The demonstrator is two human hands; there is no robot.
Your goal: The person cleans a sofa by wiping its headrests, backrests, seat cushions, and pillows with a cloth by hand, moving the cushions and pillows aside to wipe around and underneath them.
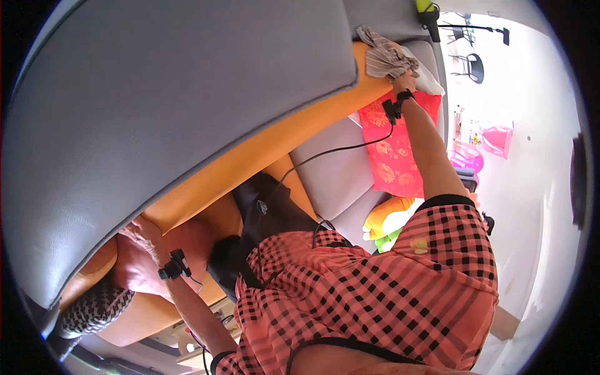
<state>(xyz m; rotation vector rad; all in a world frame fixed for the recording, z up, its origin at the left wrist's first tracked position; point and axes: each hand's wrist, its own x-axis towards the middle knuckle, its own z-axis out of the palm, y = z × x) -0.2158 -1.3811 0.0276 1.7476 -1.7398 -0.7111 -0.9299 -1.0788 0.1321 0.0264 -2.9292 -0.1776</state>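
Along the grey-and-orange sofa (269, 150), clutching striped cloth (389, 61) in the right hand (405, 82); with left hand (145, 237) near the grey cushion (187, 94), cannot tell its grip.

Right hand (405, 82) on striped cloth (386, 61), against orange upholstery (250, 159).

The right arm (433, 153) stretches out nearly straight, the right hand (405, 82) at its end with fingers partly hidden. The left arm (199, 315) reaches the opposite way, the back of the left hand (145, 239) showing.
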